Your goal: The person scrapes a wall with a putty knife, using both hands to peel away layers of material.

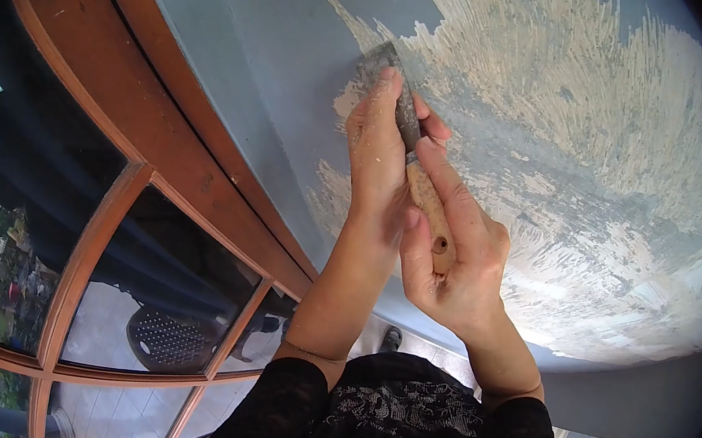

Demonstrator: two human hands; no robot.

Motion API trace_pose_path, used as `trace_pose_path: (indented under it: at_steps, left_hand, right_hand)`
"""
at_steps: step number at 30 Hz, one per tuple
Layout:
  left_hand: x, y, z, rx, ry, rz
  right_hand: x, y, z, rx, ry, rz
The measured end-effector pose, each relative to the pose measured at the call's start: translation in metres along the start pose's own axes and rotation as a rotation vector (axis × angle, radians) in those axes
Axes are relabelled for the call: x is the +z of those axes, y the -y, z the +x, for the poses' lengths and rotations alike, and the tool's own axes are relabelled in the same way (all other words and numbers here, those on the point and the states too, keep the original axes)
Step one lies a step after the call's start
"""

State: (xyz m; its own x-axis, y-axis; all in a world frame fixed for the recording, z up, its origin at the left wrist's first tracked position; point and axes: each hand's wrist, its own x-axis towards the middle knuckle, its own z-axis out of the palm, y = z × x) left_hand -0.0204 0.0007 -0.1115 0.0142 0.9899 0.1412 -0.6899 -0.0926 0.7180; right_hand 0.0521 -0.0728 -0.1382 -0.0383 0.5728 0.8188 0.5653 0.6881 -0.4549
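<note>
A putty knife with a grey, worn metal blade and a wooden handle is held in both hands against the wall. My left hand is closed around the blade, its thumb lying on the metal and its fingertips showing on the other side. My right hand grips the handle, with the index finger stretched along it towards the blade. The blade's front edge touches the blue-grey paint beside a scraped patch. Rough beige and white areas show where paint is off the wall.
On the left is a wooden frame with glass panes, reflecting plants and a dark perforated chair. A shoe shows on the tiled floor below. At the lower right the wall meets a smooth grey surface.
</note>
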Motion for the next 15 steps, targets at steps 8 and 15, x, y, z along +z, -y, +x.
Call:
trace_pose_path:
  at_steps: [8,15]
  left_hand:
    - [0.003,-0.005,0.001,0.049,-0.026,-0.03]
    - [-0.004,-0.008,0.006,0.082,0.049,-0.07]
  right_hand:
    - [-0.002,0.01,0.012,0.042,0.073,0.001]
    - [0.008,0.002,0.012,-0.057,0.043,0.001]
